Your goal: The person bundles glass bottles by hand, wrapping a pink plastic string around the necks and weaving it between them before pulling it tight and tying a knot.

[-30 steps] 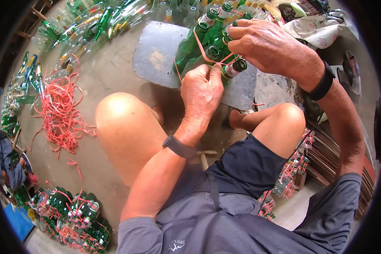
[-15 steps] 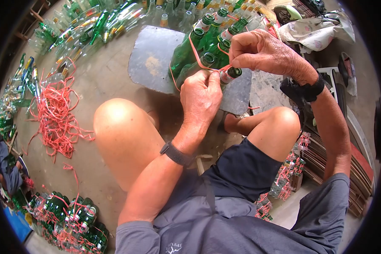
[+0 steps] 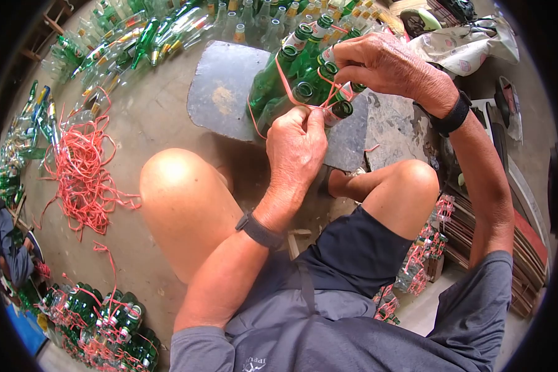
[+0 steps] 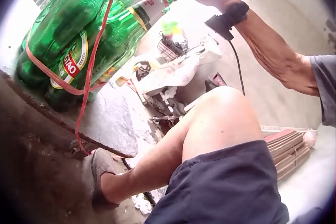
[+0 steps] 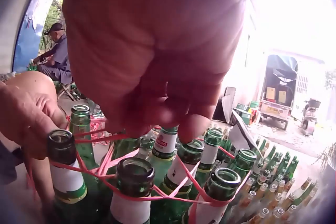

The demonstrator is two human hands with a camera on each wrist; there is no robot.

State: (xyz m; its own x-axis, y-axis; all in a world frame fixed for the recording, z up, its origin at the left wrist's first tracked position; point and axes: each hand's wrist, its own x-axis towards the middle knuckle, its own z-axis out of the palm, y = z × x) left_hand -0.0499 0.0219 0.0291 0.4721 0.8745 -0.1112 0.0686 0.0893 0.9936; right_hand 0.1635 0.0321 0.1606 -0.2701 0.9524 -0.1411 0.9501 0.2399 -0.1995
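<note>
Hands (image 3: pixel 296 146) have parted, twine (image 3: pixel 284 79) between, over bottles (image 3: pixel 266 84) near the board's edge (image 3: pixel 195 90).

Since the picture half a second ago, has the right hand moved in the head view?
Yes: judged against the grey board, the right hand has shifted slightly upward in the head view.

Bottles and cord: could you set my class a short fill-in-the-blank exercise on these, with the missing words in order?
1. In the left wrist view, the bottles bound with pink cord are coloured ____.
2. In the head view, the left hand appears lower than the ____ hand.
3. The tangled cord pile lies on the person's ____ side.

Missing words: green; right; left.
</note>
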